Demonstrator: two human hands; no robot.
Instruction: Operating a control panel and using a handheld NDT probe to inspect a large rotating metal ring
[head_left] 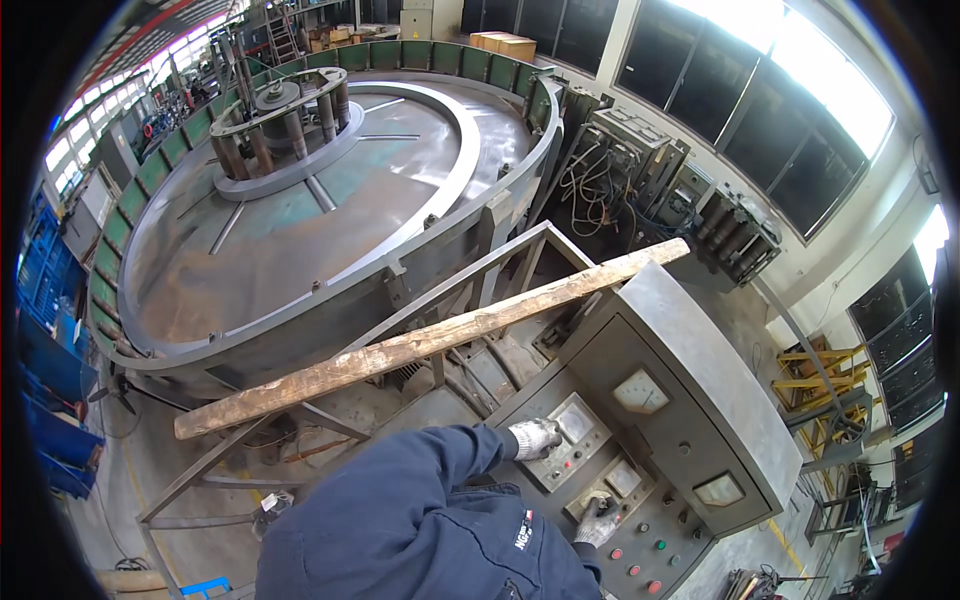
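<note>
A grey control console (690, 370) stands in front of me, with a sloping panel of meters, knobs and buttons. My left hand (536, 439), in a whitish work glove, rests on the upper control module (574, 420) beside its meter. Its fingers are curled, and what they grip is hidden. My right hand (599, 523), gloved too, is closed on a round knob (596, 499) of the lower control module (625, 480). Red and green push buttons (660, 545) sit just right of that hand. Dark blue sleeves cover both my arms.
A long wooden beam (430, 345) lies across a metal frame railing (460, 280) and reaches the console's top. Beyond it is a huge round machine table (330, 230) inside a green-lined rim. Machinery with loose cables (600, 180) stands by the wall; yellow stands (820, 385) are at right.
</note>
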